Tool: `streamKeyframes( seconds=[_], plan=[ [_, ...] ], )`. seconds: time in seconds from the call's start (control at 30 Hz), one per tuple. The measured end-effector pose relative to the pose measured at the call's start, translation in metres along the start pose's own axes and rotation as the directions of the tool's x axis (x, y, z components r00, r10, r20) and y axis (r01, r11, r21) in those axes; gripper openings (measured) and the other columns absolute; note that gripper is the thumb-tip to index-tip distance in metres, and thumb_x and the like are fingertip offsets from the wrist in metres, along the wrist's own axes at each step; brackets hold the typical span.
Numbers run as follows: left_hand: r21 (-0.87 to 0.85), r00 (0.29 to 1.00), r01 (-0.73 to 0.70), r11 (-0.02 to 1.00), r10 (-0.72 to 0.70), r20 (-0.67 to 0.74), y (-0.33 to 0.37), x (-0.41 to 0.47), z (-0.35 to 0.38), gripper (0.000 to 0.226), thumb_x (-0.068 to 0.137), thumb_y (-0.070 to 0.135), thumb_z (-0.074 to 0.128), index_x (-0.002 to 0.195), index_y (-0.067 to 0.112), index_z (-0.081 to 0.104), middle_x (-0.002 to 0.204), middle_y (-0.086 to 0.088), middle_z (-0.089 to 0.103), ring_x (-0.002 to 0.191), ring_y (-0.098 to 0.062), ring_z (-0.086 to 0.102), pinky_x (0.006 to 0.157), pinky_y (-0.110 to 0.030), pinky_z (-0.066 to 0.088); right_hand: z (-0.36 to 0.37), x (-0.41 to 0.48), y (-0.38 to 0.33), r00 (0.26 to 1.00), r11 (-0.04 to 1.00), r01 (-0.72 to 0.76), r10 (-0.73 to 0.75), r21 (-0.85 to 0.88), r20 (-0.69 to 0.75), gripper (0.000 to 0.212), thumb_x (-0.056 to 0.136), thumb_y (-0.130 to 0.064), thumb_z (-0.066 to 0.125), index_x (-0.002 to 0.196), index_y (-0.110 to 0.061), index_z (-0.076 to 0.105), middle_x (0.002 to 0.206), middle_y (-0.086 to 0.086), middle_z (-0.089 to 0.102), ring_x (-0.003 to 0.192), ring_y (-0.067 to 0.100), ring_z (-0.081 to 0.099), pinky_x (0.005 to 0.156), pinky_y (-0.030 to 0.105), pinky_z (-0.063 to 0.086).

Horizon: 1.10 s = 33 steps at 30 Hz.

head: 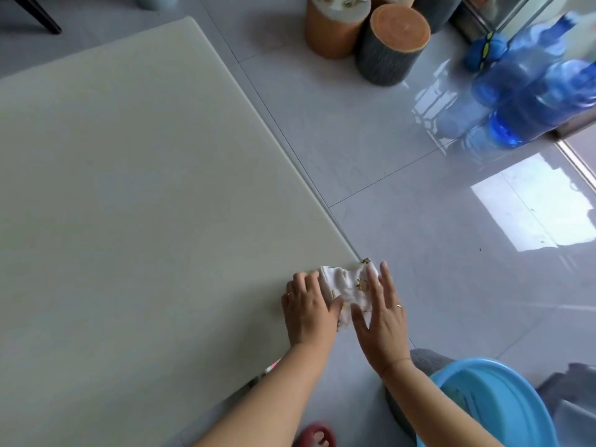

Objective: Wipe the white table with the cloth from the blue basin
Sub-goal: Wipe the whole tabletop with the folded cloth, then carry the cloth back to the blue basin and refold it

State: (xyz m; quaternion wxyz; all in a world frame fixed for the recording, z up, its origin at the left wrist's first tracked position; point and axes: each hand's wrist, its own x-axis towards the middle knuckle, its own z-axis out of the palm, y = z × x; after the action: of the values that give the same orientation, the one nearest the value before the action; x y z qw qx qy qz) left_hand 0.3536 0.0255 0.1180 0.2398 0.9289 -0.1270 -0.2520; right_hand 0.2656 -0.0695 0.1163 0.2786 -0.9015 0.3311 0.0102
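The white table (135, 175) fills the left half of the head view. A small white cloth (346, 285) with yellow print lies bunched on the table's near right corner. My left hand (306, 308) presses on the cloth's left part, fingers curled over it. My right hand (380, 308) lies flat with spread fingers on the cloth's right part, past the table corner. The blue basin (503, 391) stands at the bottom right, behind my right forearm.
Log-shaped stools (393, 43) stand on the tiled floor beyond the table's right edge. Blue water jugs (532, 98) lie at the far right near a glass door. A dark chair leg (42, 17) shows top left. My foot in a red slipper (317, 435) is at the bottom.
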Motion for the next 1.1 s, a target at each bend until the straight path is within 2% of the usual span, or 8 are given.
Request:
streamKeyframes(
  seconds=[0.07,0.13,0.23,0.37,0.5,0.73,0.83,1.1],
  plan=[
    [-0.039,0.997,0.083,0.996,-0.083,-0.003,0.007,0.001,0.005,0.038,0.081,0.039,0.064,0.109,0.015,0.055,0.114,-0.007,0.051,0.108,-0.028,0.049,0.091,-0.036,0.037,-0.006,0.011,0.004,0.965,0.938,-0.258,0.262,0.232,0.013,0.064,0.089,-0.021,0.061,0.145,-0.022,0.031,0.151,0.001,0.031,0.132,0.013,0.034,0.106,0.034,0.030],
    [-0.066,0.992,0.127,0.990,-0.126,0.019,0.012,0.003,0.008,0.026,0.084,0.030,0.059,0.103,0.012,0.055,0.113,-0.009,0.053,0.107,-0.029,0.051,0.092,-0.036,0.039,-0.009,0.021,0.003,0.866,0.694,-0.499,0.426,0.519,0.262,0.029,0.089,-0.019,0.059,0.117,-0.016,0.056,0.113,0.001,0.061,0.106,0.021,0.057,0.083,0.028,0.048],
    [-0.240,0.988,0.145,0.960,-0.125,0.094,0.019,-0.002,0.005,0.016,0.088,0.019,0.054,0.101,0.009,0.050,0.112,-0.010,0.057,0.100,-0.030,0.055,0.081,-0.036,0.043,-0.014,0.022,0.008,0.821,0.657,-0.569,0.486,0.494,0.298,0.014,0.088,-0.021,0.057,0.085,-0.007,0.061,0.071,0.001,0.055,0.069,0.019,0.051,0.051,0.020,0.038],
    [-0.375,0.980,0.126,0.918,-0.057,0.190,0.026,-0.019,-0.011,0.013,0.092,0.017,0.049,0.095,0.014,0.036,0.096,-0.007,0.057,0.081,-0.027,0.052,0.065,-0.029,0.037,-0.039,-0.001,0.007,0.827,0.597,-0.550,0.485,0.584,0.283,0.013,0.086,-0.022,0.061,0.085,-0.009,0.064,0.073,0.001,0.060,0.069,0.017,0.054,0.064,0.029,0.043],
    [-0.428,0.980,0.026,0.903,0.062,0.190,0.042,-0.047,-0.039,0.016,0.092,0.020,0.052,0.098,0.013,0.039,0.096,-0.002,0.057,0.088,-0.026,0.055,0.067,-0.029,0.038,-0.084,-0.040,-0.001,0.856,0.484,-0.483,0.439,0.730,0.274,0.009,0.087,-0.017,0.063,0.090,-0.010,0.062,0.080,0.006,0.068,0.071,0.018,0.062,0.069,0.034,0.049],
    [-0.561,0.954,-0.197,0.804,0.289,0.079,0.112,-0.122,-0.105,0.014,0.093,0.021,0.055,0.090,0.028,0.043,0.090,0.006,0.063,0.081,-0.006,0.060,0.059,-0.010,0.042,-0.193,-0.113,-0.027,0.901,0.385,-0.314,0.409,0.868,0.145,0.010,0.090,-0.014,0.060,0.099,-0.010,0.056,0.075,0.003,0.067,0.063,0.017,0.060,0.053,0.029,0.046],
    [-0.570,0.924,-0.288,0.770,0.379,0.046,0.155,-0.160,-0.141,0.009,0.094,0.022,0.054,0.095,0.024,0.045,0.090,0.007,0.063,0.081,-0.004,0.060,0.061,-0.012,0.044,-0.252,-0.141,-0.042,0.912,0.388,-0.233,0.406,0.892,0.062,0.011,0.090,-0.013,0.060,0.100,-0.013,0.056,0.077,0.009,0.064,0.063,0.023,0.055,0.056,0.035,0.041],
    [-0.583,0.815,-0.449,0.677,0.577,0.044,0.238,-0.259,-0.219,0.010,0.094,0.019,0.054,0.101,0.019,0.046,0.094,0.005,0.063,0.084,-0.004,0.061,0.062,-0.008,0.044,-0.381,-0.223,-0.080,0.892,0.378,-0.076,0.439,0.923,-0.106,0.011,0.093,-0.014,0.056,0.102,-0.010,0.060,0.073,0.001,0.066,0.056,0.012,0.060,0.044,0.022,0.044]
  ],
)
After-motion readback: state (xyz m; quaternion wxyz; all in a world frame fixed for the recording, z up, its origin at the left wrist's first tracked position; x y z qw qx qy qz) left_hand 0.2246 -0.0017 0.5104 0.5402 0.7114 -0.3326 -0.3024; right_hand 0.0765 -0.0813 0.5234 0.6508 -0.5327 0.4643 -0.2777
